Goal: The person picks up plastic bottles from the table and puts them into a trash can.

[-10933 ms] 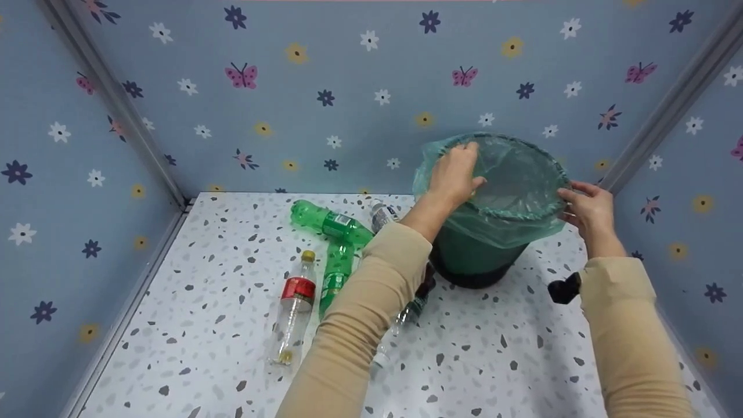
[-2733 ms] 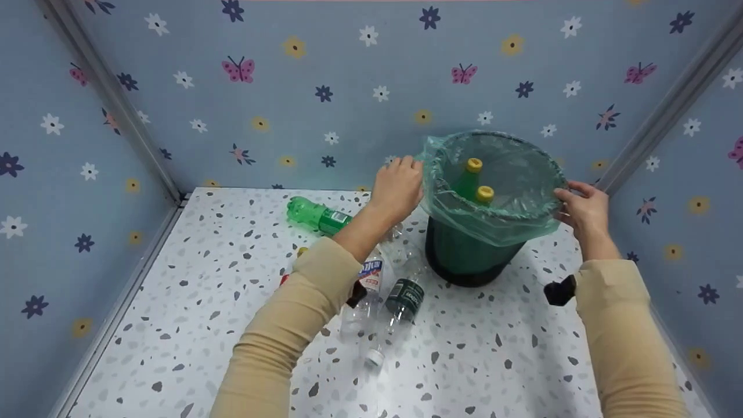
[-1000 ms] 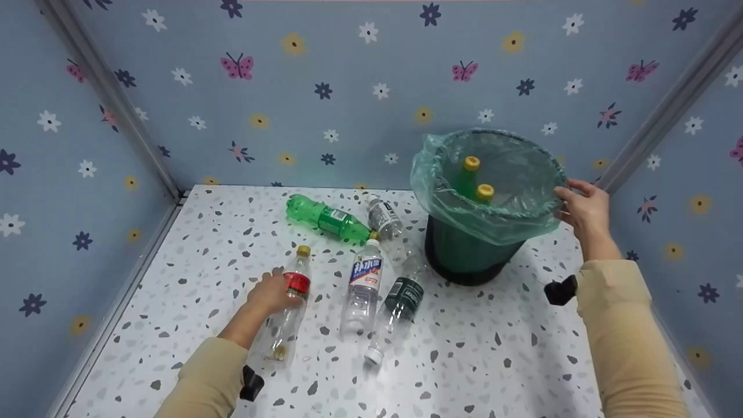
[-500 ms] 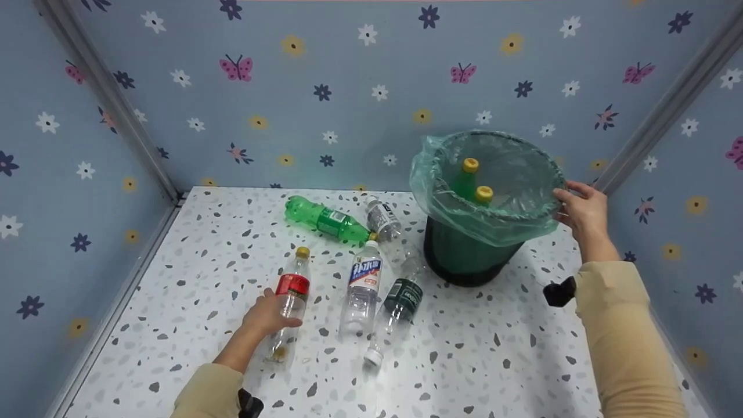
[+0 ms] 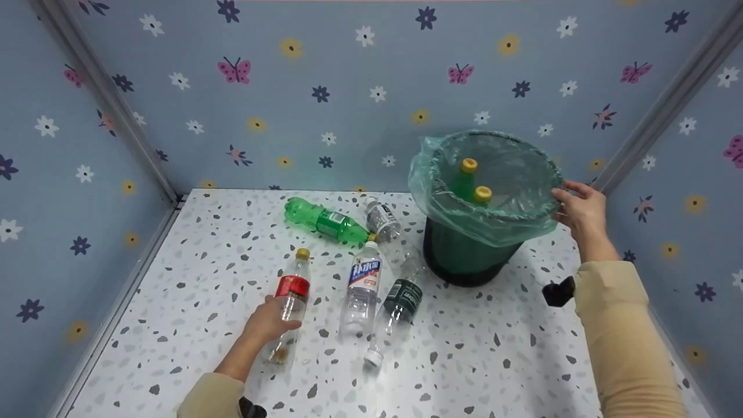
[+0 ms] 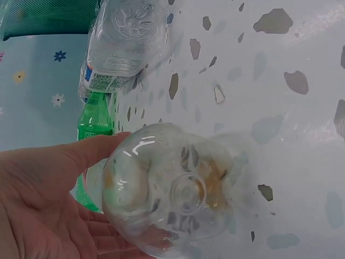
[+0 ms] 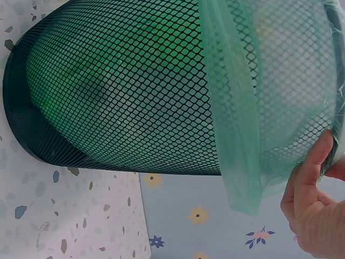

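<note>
As the head view showed, the left hand (image 5: pixel 270 320) gripped a clear, red-labelled plastic bottle (image 5: pixel 292 287) on the speckled white table (image 5: pixel 191 325). The left-wrist view suggested light, slippery, easily dented plastic, best held mid-body. The right-wrist view showed the right hand (image 7: pixel 319 220) pinching a dark mesh bin (image 7: pixel 135 108) at its rim.

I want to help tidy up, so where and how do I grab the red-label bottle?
Hold the red-label bottle between its label and base, coming from above and the left. It lies on its side, cap toward the wall, so its rounded shape should be easiest to wrap there; two clear bottles lie on its right.
</note>
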Action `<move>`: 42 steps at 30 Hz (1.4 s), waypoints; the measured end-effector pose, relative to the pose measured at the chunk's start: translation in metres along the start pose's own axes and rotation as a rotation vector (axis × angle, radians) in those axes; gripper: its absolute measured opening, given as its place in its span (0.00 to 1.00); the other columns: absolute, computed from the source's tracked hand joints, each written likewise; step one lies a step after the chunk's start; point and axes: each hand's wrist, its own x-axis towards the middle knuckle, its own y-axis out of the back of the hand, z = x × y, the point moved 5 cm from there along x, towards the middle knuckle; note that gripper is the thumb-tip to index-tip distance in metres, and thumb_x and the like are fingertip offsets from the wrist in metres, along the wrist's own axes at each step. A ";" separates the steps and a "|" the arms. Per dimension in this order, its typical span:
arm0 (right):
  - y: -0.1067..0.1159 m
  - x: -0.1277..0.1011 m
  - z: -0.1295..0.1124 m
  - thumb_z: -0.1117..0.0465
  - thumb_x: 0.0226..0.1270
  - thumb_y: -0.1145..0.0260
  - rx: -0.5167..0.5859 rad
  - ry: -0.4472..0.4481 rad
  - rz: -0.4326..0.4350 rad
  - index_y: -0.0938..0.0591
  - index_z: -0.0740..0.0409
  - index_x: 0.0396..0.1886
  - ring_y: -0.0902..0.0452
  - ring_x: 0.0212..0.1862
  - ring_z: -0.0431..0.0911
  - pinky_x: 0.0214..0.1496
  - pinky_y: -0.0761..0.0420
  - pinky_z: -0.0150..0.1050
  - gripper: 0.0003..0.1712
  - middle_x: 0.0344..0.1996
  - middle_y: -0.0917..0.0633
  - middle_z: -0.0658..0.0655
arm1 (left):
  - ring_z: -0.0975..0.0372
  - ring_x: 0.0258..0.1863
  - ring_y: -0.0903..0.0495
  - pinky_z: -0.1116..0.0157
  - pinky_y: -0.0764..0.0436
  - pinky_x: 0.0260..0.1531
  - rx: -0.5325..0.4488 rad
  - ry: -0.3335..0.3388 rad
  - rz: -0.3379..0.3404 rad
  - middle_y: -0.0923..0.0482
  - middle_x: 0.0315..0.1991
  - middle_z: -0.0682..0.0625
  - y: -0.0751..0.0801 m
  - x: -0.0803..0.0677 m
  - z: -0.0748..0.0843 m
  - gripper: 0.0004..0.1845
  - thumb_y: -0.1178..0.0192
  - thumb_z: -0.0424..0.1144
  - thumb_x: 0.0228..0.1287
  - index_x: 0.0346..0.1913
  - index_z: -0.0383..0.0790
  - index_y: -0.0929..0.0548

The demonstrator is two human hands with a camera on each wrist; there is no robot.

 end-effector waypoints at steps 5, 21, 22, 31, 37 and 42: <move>0.000 0.001 0.001 0.59 0.61 0.42 -0.043 0.002 0.010 0.38 0.59 0.64 0.28 0.31 0.37 0.26 0.25 0.24 0.32 0.38 0.30 0.49 | 0.41 0.48 0.31 0.48 0.32 0.47 0.004 -0.004 0.024 0.37 0.53 0.27 0.001 -0.002 -0.002 0.35 0.35 0.39 0.50 0.58 0.22 0.37; 0.001 0.000 0.004 0.60 0.60 0.40 0.033 -0.001 0.007 0.37 0.60 0.64 0.29 0.31 0.40 0.24 0.26 0.25 0.32 0.36 0.29 0.50 | 0.39 0.44 0.28 0.49 0.28 0.42 -0.017 -0.030 0.156 0.30 0.46 0.26 0.016 -0.016 0.010 0.40 0.34 0.38 0.47 0.57 0.18 0.43; 0.001 0.000 0.004 0.60 0.61 0.41 0.032 -0.001 0.008 0.38 0.59 0.64 0.29 0.31 0.39 0.24 0.26 0.25 0.32 0.36 0.29 0.50 | 0.39 0.45 0.28 0.49 0.29 0.43 -0.019 -0.031 0.163 0.31 0.47 0.26 0.017 -0.017 0.012 0.41 0.33 0.37 0.47 0.57 0.18 0.43; 0.002 0.000 0.004 0.59 0.61 0.40 0.010 0.015 0.012 0.38 0.60 0.64 0.28 0.31 0.39 0.23 0.27 0.24 0.32 0.37 0.29 0.50 | 0.40 0.49 0.32 0.47 0.31 0.45 -0.046 -0.123 0.237 0.32 0.50 0.28 0.032 -0.028 0.039 0.40 0.34 0.35 0.46 0.59 0.21 0.43; 0.002 -0.001 0.003 0.60 0.61 0.41 0.010 0.022 0.013 0.38 0.60 0.64 0.28 0.28 0.38 0.23 0.27 0.24 0.32 0.34 0.27 0.50 | 0.44 0.45 0.28 0.48 0.28 0.40 -0.054 -0.195 0.307 0.28 0.45 0.32 0.038 -0.035 0.059 0.40 0.32 0.35 0.44 0.59 0.25 0.39; 0.001 0.000 0.004 0.60 0.61 0.41 0.003 0.019 0.023 0.37 0.59 0.64 0.27 0.27 0.37 0.23 0.27 0.25 0.31 0.34 0.27 0.49 | 0.47 0.45 0.27 0.49 0.27 0.40 -0.048 -0.232 0.347 0.27 0.46 0.35 0.041 -0.039 0.075 0.40 0.31 0.36 0.43 0.60 0.29 0.38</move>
